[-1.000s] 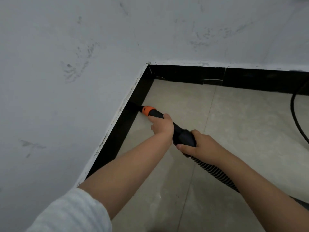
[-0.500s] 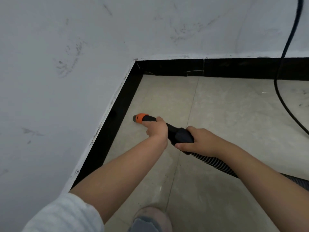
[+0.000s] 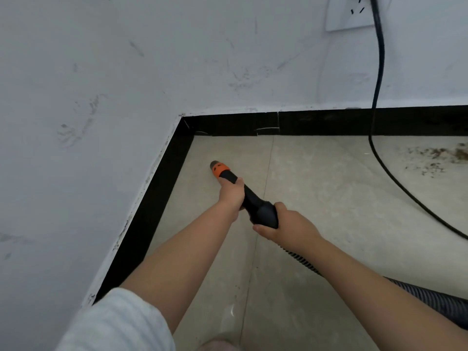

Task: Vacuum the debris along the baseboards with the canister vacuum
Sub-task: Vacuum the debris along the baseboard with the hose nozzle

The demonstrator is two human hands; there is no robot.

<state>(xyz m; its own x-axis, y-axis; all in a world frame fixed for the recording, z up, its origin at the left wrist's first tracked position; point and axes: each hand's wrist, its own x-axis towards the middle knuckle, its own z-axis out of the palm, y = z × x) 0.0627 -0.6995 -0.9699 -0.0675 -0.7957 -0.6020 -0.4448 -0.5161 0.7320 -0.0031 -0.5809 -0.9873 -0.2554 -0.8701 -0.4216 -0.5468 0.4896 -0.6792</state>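
Down near the corner, the vacuum nozzle (image 3: 222, 171), black with an orange collar at its tip, points toward the black baseboard (image 3: 162, 198) on the left wall, its tip apart from the baseboard and above the pale tiled floor (image 3: 316, 198). Both hands hold it from behind. The left hand (image 3: 231, 195) is forward, fingers curled round the black tube just behind the orange collar. The right hand (image 3: 286, 224) sits just behind it, wrapped round the wider black handle where the ribbed hose (image 3: 417, 296) joins; the hose trails back under the right forearm to the lower right. The debris (image 3: 440, 154), brown specks and crumbs, lies on the floor at the far right near the rear baseboard, well apart from the nozzle. A black power cord (image 3: 377, 97) hangs from a wall socket (image 3: 349, 13) and runs across the floor between the nozzle and the debris.
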